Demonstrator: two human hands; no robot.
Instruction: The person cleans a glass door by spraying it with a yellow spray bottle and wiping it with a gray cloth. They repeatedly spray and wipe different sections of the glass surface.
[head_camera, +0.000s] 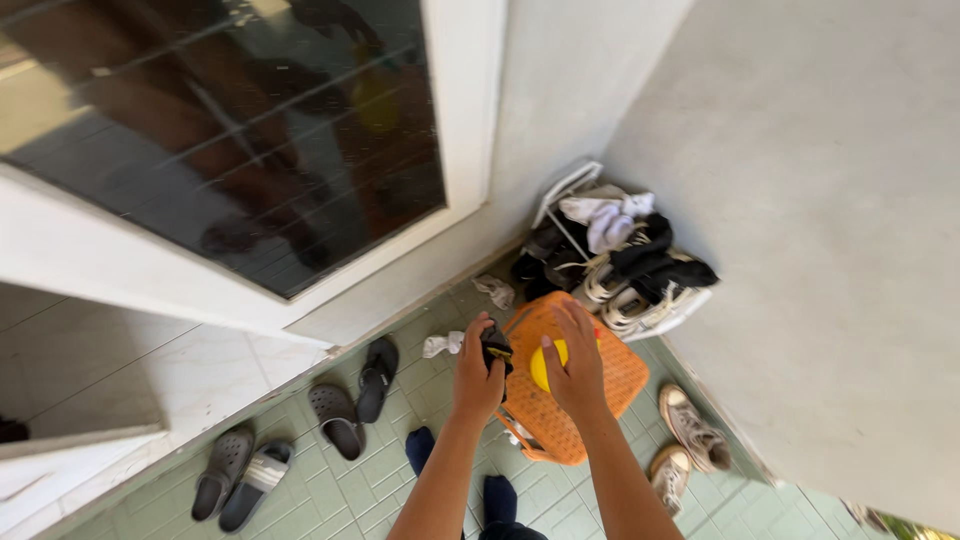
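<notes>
I look down at a green tiled floor. My left hand (477, 372) is closed on a small black object (496, 347), possibly a sock. My right hand (573, 363) reaches over an orange woven basket (600, 395) and touches a yellow round object (546, 364) lying in it. The two hands are close together above the basket's left side. My feet in dark blue socks (420, 447) stand below.
A white shoe rack (620, 260) piled with shoes and socks stands in the corner. Loose white socks (494, 290) lie by the wall. Dark sandals (378, 377) and grey slides (240, 477) sit at left; beige sneakers (692, 427) at right. A glass door is left.
</notes>
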